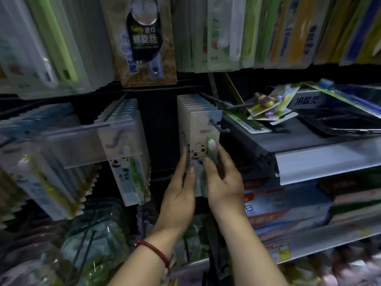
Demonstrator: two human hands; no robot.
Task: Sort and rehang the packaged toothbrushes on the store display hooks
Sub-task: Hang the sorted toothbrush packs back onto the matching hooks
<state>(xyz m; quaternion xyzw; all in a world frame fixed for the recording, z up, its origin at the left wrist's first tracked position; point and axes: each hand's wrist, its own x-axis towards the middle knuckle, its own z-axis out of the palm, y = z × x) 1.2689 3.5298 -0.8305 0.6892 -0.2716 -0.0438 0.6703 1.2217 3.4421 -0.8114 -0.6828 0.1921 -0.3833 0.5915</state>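
A row of white panda-print toothbrush packs [201, 131] hangs on a dark display hook [221, 129] at the centre. My left hand [181, 186] grips the left side of the front pack, thumb on its face. My right hand [223, 178] grips its right side, fingers curled over the green brush. A second row of the same packs [125, 149] hangs to the left, and a third row [39, 172] further left.
Bigger toothbrush packs [224, 34] hang in the row above. A grey shelf [309, 159] on the right carries loose kids' packs [270, 106] and a white box [307, 100]. Boxed goods [284, 205] lie under it. Bagged items [94, 240] hang below left.
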